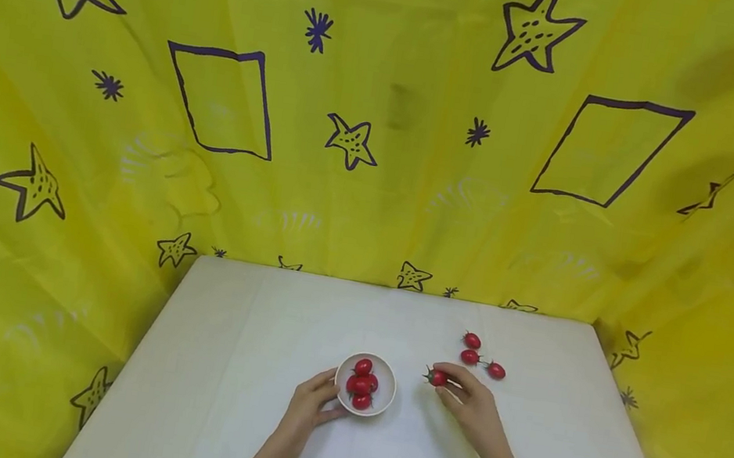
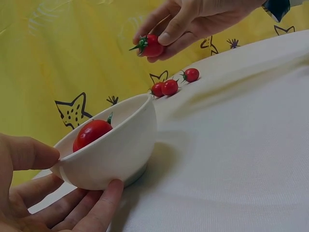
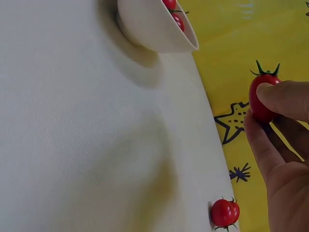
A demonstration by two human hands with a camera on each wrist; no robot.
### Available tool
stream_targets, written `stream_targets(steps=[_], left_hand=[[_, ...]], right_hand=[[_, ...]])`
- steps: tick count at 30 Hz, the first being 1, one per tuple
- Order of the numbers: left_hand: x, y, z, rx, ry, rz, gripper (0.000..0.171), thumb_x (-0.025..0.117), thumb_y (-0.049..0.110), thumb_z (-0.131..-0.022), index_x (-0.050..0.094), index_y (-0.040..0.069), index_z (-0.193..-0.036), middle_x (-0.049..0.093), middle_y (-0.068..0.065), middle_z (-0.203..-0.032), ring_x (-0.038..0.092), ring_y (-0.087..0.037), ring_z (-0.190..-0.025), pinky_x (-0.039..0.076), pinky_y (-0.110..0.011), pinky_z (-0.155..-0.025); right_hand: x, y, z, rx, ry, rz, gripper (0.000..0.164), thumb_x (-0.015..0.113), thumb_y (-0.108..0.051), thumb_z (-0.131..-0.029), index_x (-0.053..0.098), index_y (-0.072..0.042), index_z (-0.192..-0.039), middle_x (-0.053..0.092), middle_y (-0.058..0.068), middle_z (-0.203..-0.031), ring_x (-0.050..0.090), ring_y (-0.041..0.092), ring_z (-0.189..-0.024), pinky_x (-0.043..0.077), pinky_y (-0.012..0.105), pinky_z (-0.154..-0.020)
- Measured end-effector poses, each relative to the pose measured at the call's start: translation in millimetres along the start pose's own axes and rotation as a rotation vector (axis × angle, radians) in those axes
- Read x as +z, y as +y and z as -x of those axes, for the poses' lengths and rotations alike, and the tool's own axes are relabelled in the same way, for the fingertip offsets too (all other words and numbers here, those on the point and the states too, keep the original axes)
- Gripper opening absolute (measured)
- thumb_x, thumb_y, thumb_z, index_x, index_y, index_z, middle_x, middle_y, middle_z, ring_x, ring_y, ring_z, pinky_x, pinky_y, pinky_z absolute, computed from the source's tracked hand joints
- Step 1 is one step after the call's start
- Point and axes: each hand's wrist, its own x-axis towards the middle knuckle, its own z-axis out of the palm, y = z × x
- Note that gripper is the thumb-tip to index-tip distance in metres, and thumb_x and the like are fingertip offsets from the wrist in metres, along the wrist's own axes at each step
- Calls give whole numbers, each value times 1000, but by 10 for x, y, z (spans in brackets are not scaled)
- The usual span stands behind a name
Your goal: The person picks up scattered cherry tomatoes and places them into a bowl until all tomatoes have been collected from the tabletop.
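Gripping with thumb at the rim, the left hand (image 1: 310, 401) holds a white bowl (image 2: 118, 157) of cherry tomatoes (image 1: 362, 385). Next, a single cherry tomato (image 1: 437, 379), pinched by the right hand (image 1: 475, 409) above the table (image 1: 245, 377), is probably light, slick and bruisable, favouring gentle hold round its sides. Beyond that hand lie three loose cherry tomatoes (image 1: 470, 357).

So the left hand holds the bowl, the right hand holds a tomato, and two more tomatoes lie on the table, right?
Not two: the head view shows three tomatoes lying on the table. The rest is right: the left hand holds the bowl and the right hand holds a tomato.
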Motion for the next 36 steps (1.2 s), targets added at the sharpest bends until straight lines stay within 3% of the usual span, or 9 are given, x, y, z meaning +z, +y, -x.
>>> stream_targets(steps=[5,14,22,26,32,36], left_hand=[[-9,0,-35,0,1,6,56,56,19,-106,42,-4,-155,40,-30,-161,53,-43,-141,62,-47,-104],[-1,-13,-22,13,-3,1,53,53,15,-106,42,-7,-154,44,-32,-158,55,-43,-139,63,-47,-104],[-6,-11,-28,18,-7,16,55,53,16,-106,40,-8,-155,42,-33,-158,54,-44,-140,62,-47,-104],[-2,-19,-21,7,-8,15,55,52,15,-107,39,-7,-155,40,-33,-159,52,-45,-141,62,-47,-105],[10,-29,-10,2,-11,11,55,51,16,-107,39,-6,-156,39,-32,-161,51,-45,-142,62,-48,-105],[1,-31,-4,6,-15,17,55,52,15,-107,40,-6,-156,39,-32,-160,52,-44,-142,62,-47,-105]], right_hand=[[74,-8,-26,-46,-62,-22,38,70,6,-93,66,1,-131,70,22,-127,66,-3,-114,58,15,-101],[223,-39,-48,-54,-93,-27,37,70,3,-95,66,-3,-132,71,17,-128,68,12,-118,61,33,-106],[330,-119,-72,-64,-132,-37,38,70,2,-95,67,-4,-132,70,15,-130,68,14,-119,59,43,-108],[387,-172,-69,-126,-167,36,40,71,7,-92,68,-4,-130,72,10,-126,69,18,-117,61,44,-105],[480,-246,-54,-283,-230,263,41,75,10,-88,68,-4,-126,72,5,-123,68,23,-114,63,38,-104],[544,-280,-56,-329,-288,377,40,75,8,-89,66,-5,-125,72,3,-122,66,21,-114,62,36,-104]])
